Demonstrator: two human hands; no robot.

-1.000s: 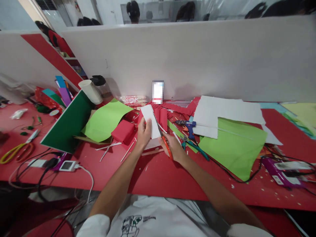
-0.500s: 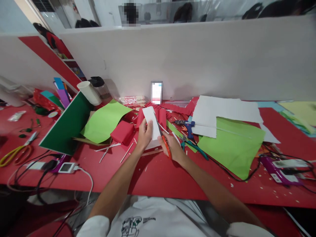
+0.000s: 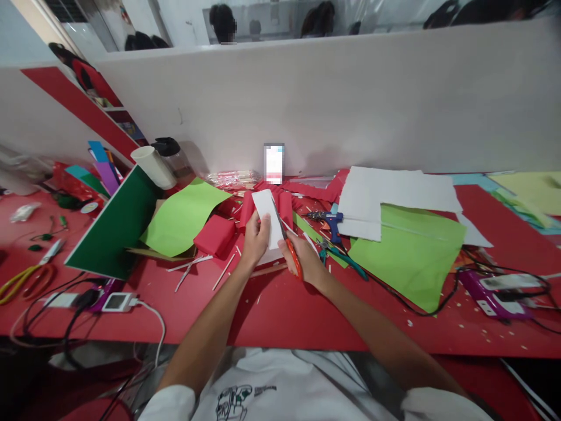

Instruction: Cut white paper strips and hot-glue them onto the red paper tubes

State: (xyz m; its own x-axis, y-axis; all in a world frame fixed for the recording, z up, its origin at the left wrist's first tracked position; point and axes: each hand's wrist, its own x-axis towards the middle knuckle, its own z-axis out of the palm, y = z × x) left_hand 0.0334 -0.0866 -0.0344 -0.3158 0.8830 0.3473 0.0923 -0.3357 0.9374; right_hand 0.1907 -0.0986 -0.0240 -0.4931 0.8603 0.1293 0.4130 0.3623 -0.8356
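Observation:
My left hand (image 3: pixel 255 238) pinches a white paper sheet (image 3: pixel 266 210), holding it upright above the red table (image 3: pixel 284 310). My right hand (image 3: pixel 303 261) grips orange-handled scissors (image 3: pixel 289 248), whose blades run along the sheet's right edge. Folded red paper pieces (image 3: pixel 215 234) lie just behind and left of the hands. A blue glue gun (image 3: pixel 329 220) and teal pliers (image 3: pixel 342 260) rest to the right of my right hand.
Lime green sheets (image 3: pixel 407 251) and white sheets (image 3: pixel 394 193) cover the right side. A dark green board (image 3: pixel 114 225), a white cup (image 3: pixel 151 166) and a phone (image 3: pixel 274 164) stand at the back. Yellow scissors (image 3: pixel 26 275), cables and a purple glue gun (image 3: pixel 486 292) lie near the edges.
The hands, paper and scissors stay almost as they were; the view has shifted slightly, so everything sits a little lower-left in the frame.

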